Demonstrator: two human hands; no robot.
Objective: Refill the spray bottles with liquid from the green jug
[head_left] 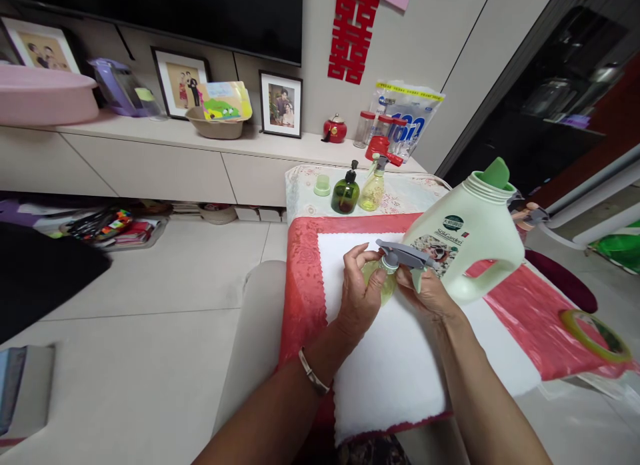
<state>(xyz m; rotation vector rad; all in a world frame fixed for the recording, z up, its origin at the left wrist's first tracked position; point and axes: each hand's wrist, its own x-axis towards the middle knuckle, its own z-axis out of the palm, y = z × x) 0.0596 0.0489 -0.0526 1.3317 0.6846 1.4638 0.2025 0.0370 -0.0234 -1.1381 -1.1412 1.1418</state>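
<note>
My left hand wraps round the body of a small yellow-green spray bottle held over a white cloth. My right hand grips the bottle's grey trigger head from the right. A large pale green detergent jug with a handle and an open green spout stands just behind my right hand, on the red tablecloth.
At the table's far end stand a dark green pump bottle, a spray bottle with a red trigger and a small green cap. A roll of green tape lies at the right. A long sideboard with framed photos lines the wall.
</note>
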